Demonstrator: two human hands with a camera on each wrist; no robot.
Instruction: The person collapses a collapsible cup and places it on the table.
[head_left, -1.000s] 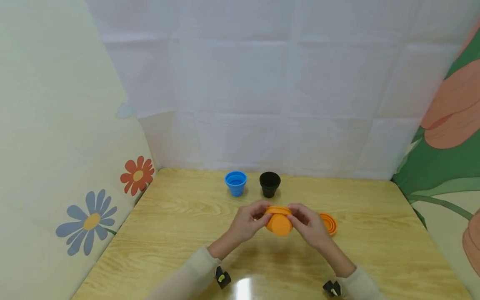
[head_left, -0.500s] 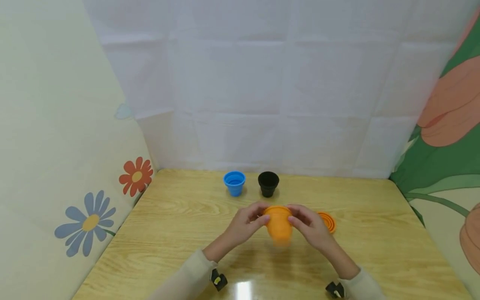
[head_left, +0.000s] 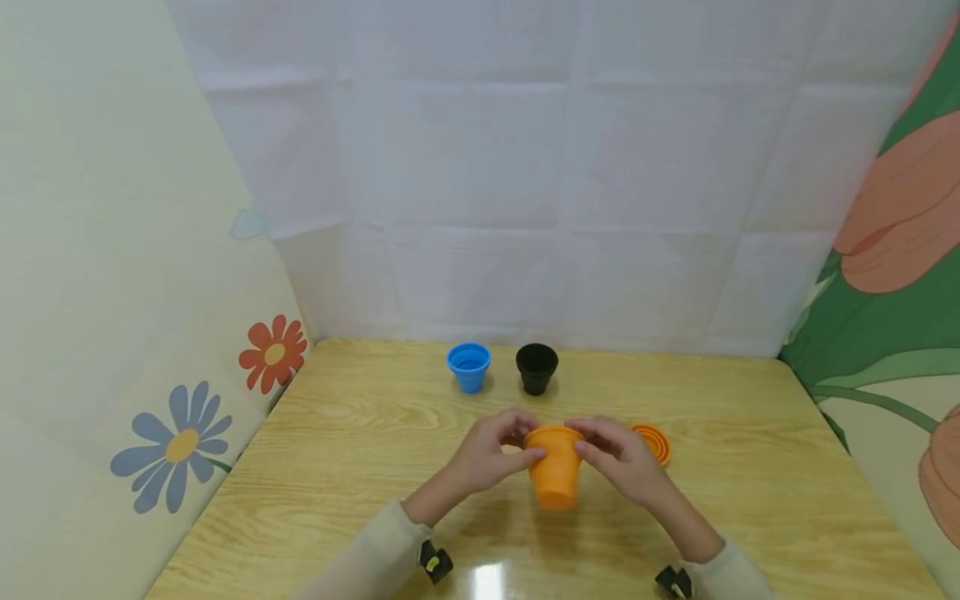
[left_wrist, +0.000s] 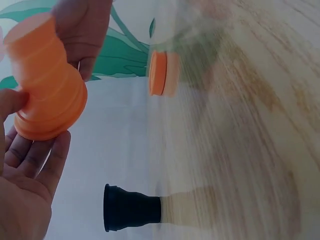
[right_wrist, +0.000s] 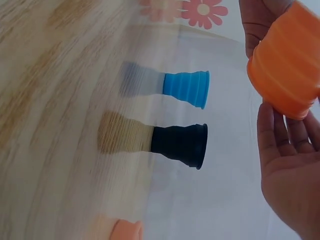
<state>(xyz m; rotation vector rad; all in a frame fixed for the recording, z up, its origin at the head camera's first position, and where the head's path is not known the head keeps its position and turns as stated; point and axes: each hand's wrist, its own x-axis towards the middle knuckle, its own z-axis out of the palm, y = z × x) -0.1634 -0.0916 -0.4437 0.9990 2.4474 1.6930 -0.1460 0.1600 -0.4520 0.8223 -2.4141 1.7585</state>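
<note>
Between both hands, an orange collapsible cup (head_left: 556, 471) is held above the table, pulled out to its tall ribbed form with the base tipped toward me. My left hand (head_left: 489, 454) grips the rim's left side, thumb on the outer wall and fingers behind. On the other side, my right hand (head_left: 624, 462) pinches the rim the same way. The left wrist view shows the cup (left_wrist: 47, 75) with fingers under its rim. Close beyond the right hand lies a flattened orange collapsible cup (head_left: 655, 444).
Farther back on the wooden table (head_left: 360, 417) stand a blue collapsible cup (head_left: 470, 368) and a black one (head_left: 536, 368), both upright and extended. A white cloth (head_left: 465, 167) hangs behind the table, with flower-printed sheets at either side.
The cup in my hands was compressed a second ago, its base facing me. Its base has since come out downward, making it tall. Both hands keep their hold and sit slightly lower.
</note>
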